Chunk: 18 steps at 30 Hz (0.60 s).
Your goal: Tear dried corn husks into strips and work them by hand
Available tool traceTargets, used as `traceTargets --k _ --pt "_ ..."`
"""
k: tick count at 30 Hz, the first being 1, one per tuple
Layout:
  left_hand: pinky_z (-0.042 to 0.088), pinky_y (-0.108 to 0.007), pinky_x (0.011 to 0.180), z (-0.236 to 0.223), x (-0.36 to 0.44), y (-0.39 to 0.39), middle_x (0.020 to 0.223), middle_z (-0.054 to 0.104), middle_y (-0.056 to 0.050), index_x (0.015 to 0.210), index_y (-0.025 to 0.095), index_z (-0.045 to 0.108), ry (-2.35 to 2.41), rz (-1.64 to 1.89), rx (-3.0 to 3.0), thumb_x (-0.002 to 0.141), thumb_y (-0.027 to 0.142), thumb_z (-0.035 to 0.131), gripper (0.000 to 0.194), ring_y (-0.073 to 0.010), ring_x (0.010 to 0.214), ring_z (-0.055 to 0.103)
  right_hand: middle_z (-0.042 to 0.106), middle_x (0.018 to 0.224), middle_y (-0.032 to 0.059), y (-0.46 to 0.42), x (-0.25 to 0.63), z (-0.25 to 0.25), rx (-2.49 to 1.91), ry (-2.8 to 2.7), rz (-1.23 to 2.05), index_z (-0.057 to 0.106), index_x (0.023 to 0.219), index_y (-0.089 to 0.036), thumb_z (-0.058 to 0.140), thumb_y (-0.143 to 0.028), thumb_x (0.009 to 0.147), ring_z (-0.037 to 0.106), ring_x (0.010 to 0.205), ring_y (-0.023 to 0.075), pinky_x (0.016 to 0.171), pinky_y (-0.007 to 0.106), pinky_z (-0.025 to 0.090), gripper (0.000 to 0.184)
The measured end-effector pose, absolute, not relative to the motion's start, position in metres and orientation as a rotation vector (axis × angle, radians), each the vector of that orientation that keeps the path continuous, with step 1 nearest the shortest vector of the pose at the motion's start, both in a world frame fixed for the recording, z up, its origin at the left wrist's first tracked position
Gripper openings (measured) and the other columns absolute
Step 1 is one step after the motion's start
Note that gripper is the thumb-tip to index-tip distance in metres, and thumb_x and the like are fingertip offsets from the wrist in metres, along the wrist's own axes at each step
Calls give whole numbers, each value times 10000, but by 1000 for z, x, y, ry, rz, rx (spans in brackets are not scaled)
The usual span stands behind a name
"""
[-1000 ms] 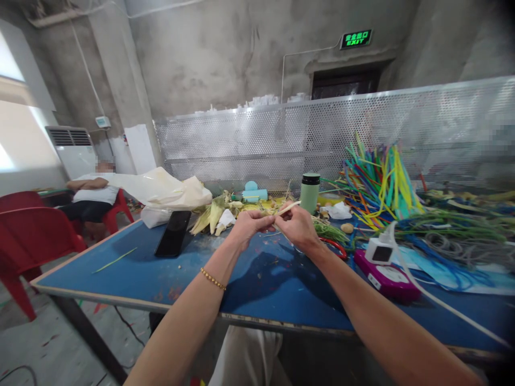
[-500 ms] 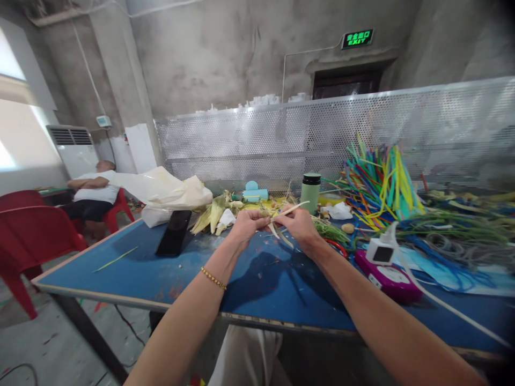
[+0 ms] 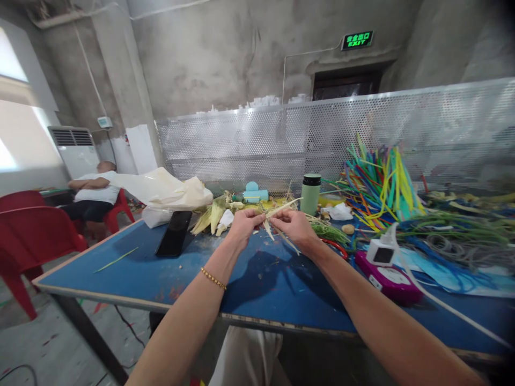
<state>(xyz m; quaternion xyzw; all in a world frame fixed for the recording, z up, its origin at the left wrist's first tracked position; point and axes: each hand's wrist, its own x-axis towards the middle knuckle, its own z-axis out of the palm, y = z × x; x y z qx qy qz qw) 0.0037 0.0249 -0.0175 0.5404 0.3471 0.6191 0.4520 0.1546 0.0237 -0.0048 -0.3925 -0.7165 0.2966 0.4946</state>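
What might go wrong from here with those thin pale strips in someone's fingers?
The pale strips, pinched by the left hand and right hand, might split or slip apart. The right hand could bump the green bottle just beyond it. The white cable trailing across the table might get snagged.

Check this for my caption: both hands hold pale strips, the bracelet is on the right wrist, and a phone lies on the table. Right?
No: the head view shows the bracelet on the left wrist; the pale strips and phone are as you say.
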Motion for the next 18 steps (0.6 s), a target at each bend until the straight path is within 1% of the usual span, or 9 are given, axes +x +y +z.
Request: traceTargets --k 6,12,15,18 --pt "343 -235 505 -17 4 24 542 560 -6 615 116 618 901 1535 1366 601 268 718 182 -89 504 476 644 607 33 35 159 -10 -966 -1825 574 652 707 -123 636 -355 706 575 548 139 535 248 446 232" --pt "377 -246 536 -14 5 20 564 583 -14 586 122 601 933 1566 1327 587 259 710 174 -96 519 494 654 614 37 37 162 -11 -1018 -1895 456 680 689 -120 631 -344 694 552 557 133 529 236 410 229" --pt "366 -244 524 -13 5 19 555 576 -7 572 126 597 949 1584 1335 587 253 709 170 -92 510 478 650 617 31 36 162 -11 -1009 -1907 468 684 694 -123 650 -345 681 543 560 128 531 233 405 224" --pt "350 -244 509 -12 4 19 521 549 1 536 134 580 979 1600 1362 597 258 702 185 -89 494 456 646 615 24 34 163 -10 -988 -1896 571 686 716 -123 668 -357 670 530 550 121 521 231 403 239"
